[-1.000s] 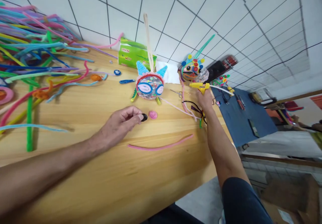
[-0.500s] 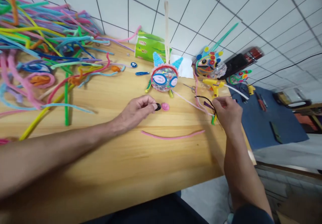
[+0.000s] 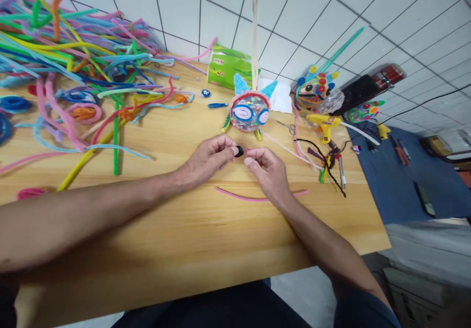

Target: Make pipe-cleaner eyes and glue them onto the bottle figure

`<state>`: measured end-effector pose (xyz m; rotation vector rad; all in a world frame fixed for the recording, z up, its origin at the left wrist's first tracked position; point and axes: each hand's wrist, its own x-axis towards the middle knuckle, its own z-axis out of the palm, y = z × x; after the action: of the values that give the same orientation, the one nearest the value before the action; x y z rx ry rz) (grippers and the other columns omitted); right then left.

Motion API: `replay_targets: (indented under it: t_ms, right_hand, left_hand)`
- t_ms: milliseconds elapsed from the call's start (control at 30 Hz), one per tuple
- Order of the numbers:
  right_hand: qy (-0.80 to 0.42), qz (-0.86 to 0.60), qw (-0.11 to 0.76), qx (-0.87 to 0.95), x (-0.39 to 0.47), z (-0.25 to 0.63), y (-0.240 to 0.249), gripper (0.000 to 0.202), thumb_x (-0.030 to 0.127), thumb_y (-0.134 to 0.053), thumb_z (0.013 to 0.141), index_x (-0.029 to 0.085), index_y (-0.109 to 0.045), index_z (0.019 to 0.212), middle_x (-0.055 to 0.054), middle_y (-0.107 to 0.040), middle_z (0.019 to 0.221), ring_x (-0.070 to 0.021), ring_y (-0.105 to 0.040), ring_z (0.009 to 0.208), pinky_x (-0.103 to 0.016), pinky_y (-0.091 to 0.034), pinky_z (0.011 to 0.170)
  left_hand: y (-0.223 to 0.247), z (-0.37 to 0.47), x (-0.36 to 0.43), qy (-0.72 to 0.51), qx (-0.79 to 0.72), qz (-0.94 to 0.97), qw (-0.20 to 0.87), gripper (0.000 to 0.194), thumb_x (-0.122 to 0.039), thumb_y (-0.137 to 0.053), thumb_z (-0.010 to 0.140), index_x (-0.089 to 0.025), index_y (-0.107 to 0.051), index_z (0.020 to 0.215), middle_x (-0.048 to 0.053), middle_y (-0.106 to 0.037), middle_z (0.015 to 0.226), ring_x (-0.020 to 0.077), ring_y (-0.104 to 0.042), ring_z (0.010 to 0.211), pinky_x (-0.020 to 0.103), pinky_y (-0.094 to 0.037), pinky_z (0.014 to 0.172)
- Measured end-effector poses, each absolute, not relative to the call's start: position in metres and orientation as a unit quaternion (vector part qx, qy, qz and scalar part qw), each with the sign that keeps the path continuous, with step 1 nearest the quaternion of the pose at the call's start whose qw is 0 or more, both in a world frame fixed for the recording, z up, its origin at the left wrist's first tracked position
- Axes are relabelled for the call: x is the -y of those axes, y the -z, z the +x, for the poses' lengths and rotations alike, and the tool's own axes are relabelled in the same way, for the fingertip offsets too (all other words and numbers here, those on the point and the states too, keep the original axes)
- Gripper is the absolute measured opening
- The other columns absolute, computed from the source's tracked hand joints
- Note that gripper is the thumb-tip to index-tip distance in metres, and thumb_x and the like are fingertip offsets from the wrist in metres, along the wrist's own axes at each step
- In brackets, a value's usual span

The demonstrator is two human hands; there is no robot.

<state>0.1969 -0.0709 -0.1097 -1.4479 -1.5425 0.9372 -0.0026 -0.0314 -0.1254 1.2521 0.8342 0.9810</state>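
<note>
My left hand (image 3: 215, 157) pinches a small black disc (image 3: 239, 151) between thumb and fingertips, above the wooden table. Close to its right, the thumb and fingers of my right hand (image 3: 265, 168) are drawn together at a pink coil (image 3: 248, 150), mostly hidden by the fingertips. A pink pipe cleaner (image 3: 235, 196) lies in front, passing beneath my right hand. Beyond both hands stands a round figure (image 3: 247, 117) with blue ears, white-and-blue eyes and yellow-green legs.
Many coloured pipe cleaners (image 3: 88, 48) are heaped at the left. Behind the figure lies a green packet (image 3: 226, 68). A yellow glue gun (image 3: 326, 124), scissors (image 3: 290, 128) and black pipe cleaner (image 3: 333, 177) are at the right, near a blue mat (image 3: 397, 190).
My right hand has moved left from the black pipe cleaner to the pink coil. The black pipe cleaner now lies on the table. My left hand still holds the black disc.
</note>
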Motion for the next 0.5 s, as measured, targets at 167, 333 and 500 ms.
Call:
replay_targets:
  t_ms: [167, 333, 500]
  right_hand:
    - [-0.350, -0.560, 0.417, 0.625, 0.0729, 0.1925, 0.1128, 0.018, 0.039, -0.073, 0.090, 0.022, -0.070, 0.097, -0.002, -0.077, 0.089, -0.0154, -0.066, 0.076, -0.030, -0.051, 0.072]
    - [-0.336, -0.548, 0.425, 0.638, 0.0748, 0.1883, 0.1128, 0.012, 0.034, -0.070, 0.092, 0.022, -0.071, 0.088, 0.001, -0.073, 0.081, -0.0131, -0.060, 0.070, -0.029, -0.048, 0.069]
    - [-0.348, -0.544, 0.440, 0.624, 0.0756, 0.1863, 0.1140, 0.013, 0.033, -0.070, 0.091, 0.022, -0.071, 0.083, 0.002, -0.069, 0.076, -0.0126, -0.056, 0.068, -0.028, -0.046, 0.066]
  left_hand:
    - [0.1237, -0.0004, 0.0329, -0.427, -0.357, 0.564, 0.610, 0.021, -0.038, -0.072, 0.090, -0.017, -0.067, 0.087, -0.004, -0.056, 0.068, 0.0091, -0.042, 0.057, 0.024, -0.035, 0.055]
    - [0.1204, 0.0007, 0.0341, -0.431, -0.348, 0.582, 0.595, 0.020, -0.036, -0.070, 0.092, -0.017, -0.067, 0.086, -0.004, -0.057, 0.068, 0.0103, -0.045, 0.062, 0.025, -0.040, 0.062]
    - [0.1209, 0.0011, 0.0361, -0.436, -0.337, 0.577, 0.603, 0.021, -0.036, -0.070, 0.092, -0.017, -0.065, 0.084, -0.004, -0.058, 0.069, 0.0092, -0.043, 0.059, 0.024, -0.038, 0.059]
